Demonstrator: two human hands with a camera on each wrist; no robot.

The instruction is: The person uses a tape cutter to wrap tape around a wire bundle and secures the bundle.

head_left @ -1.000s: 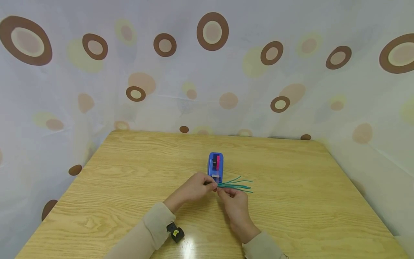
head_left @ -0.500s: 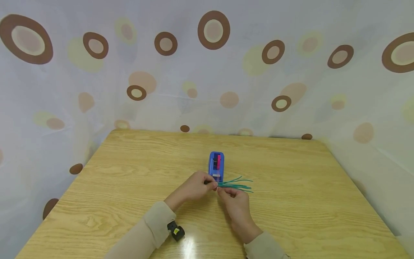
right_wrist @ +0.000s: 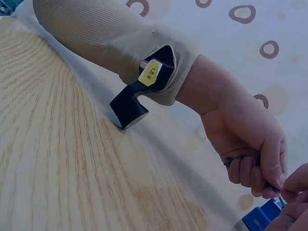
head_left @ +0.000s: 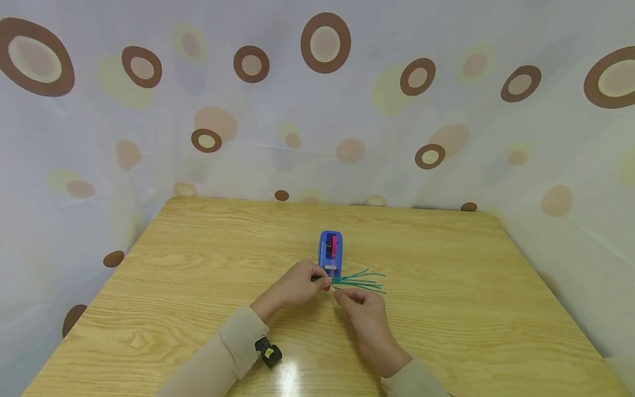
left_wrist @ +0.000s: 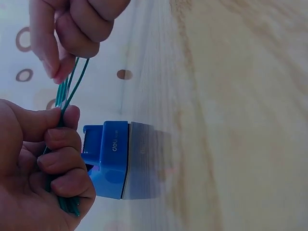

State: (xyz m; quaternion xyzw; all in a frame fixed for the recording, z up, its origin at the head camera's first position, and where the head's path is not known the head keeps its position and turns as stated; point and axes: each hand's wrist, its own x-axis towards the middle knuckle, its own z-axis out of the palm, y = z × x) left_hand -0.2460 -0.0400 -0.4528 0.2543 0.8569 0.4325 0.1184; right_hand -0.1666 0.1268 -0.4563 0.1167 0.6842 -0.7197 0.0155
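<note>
Left hand curled round a bundle of thin green wires; that grip is narrow and full. The bundle lies across the front of the blue tape dispenser, its far ends fanning to the right, the other ends poking out below the fist in the left-wrist view. Right hand just beside it, grip narrow, thumb and finger meeting on a pale strip, probably clear tape. Cannot tell if the strip is joined to the dispenser.

Judgement: this looks like binding. Best to hold the left pinch firm and close to the strip, so no wire rolls loose; draw the strip taut, flat and square round all of them. Splayed ends could slip past the wrap; gather those first. A slack strip may crease or stick to the fingers. Dispenser stands on the table, handy.
</note>
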